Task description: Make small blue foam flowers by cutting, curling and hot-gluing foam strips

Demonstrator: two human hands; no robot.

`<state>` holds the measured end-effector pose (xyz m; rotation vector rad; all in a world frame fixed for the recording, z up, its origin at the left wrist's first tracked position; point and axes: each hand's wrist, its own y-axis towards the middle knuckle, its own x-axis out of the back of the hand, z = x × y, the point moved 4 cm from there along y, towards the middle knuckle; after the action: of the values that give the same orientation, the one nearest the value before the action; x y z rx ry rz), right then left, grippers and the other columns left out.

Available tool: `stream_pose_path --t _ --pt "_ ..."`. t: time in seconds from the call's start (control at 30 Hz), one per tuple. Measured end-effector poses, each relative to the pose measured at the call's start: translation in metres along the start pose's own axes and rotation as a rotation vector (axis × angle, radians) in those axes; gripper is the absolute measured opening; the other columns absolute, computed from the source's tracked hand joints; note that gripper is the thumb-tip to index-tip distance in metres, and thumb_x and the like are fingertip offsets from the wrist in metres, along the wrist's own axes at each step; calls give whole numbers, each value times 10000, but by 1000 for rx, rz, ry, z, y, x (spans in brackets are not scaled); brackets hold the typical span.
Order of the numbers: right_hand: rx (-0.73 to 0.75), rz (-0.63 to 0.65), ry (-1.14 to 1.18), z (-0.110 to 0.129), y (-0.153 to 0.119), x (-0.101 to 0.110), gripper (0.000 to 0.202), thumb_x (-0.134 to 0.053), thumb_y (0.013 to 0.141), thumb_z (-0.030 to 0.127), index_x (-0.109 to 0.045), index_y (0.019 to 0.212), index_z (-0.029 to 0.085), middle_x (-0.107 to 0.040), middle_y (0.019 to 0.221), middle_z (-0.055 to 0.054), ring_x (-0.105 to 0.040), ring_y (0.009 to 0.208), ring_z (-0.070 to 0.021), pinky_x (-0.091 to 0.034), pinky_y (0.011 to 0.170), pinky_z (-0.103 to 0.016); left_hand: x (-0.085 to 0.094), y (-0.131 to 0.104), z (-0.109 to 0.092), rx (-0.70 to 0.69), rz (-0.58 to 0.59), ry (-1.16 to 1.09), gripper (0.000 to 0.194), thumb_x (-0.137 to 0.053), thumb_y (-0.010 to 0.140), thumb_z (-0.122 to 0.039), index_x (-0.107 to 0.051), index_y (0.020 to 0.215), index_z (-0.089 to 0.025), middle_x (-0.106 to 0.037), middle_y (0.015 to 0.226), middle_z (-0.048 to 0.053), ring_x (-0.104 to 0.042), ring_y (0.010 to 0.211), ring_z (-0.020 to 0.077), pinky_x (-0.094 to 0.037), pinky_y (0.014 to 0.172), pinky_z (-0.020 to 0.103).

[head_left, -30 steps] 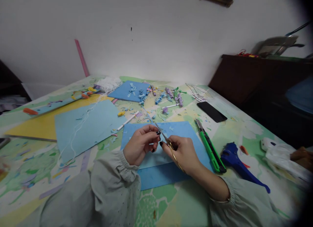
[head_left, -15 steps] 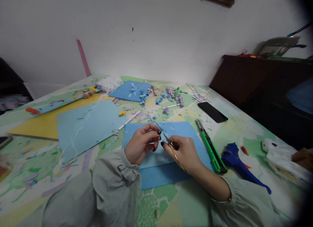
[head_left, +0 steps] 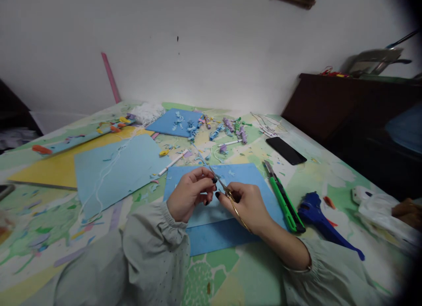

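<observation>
Right above the blue sheets (head_left: pixel 224 239), gold-handled scissors (head_left: pixel 227 191) sit gripped in the right hand (head_left: pixel 248 205); left hand (head_left: pixel 193 192) is curled beside them, can't really tell if it's pinching anything. Green cutter (head_left: pixel 282 200) lies nearby on the tabletop (head_left: pixel 250 277).

Scissors (head_left: pixel 228 192) above sheets (head_left: pixel 214 242), cutter (head_left: pixel 282 200) right

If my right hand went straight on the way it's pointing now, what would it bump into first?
Most likely your left hand: its fingertips lie just ahead and leftward of your right hand, which holds the scissors. Depth is hard to judge, so it might slip past them.
</observation>
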<state>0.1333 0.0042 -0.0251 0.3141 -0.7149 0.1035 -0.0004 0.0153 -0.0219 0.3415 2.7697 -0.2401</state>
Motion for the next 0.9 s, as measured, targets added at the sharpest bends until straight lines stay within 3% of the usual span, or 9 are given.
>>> stream_pose_path --t 0.9 --pt "-45 1 1 -3 4 5 346 -549 716 360 -394 478 162 -274 471 54 -262 470 -64 -201 429 -191 6 1 -3 -47 -69 92 70 -539 658 -146 -505 719 -153 -544 533 -47 -477 407 63 -344 395 176"
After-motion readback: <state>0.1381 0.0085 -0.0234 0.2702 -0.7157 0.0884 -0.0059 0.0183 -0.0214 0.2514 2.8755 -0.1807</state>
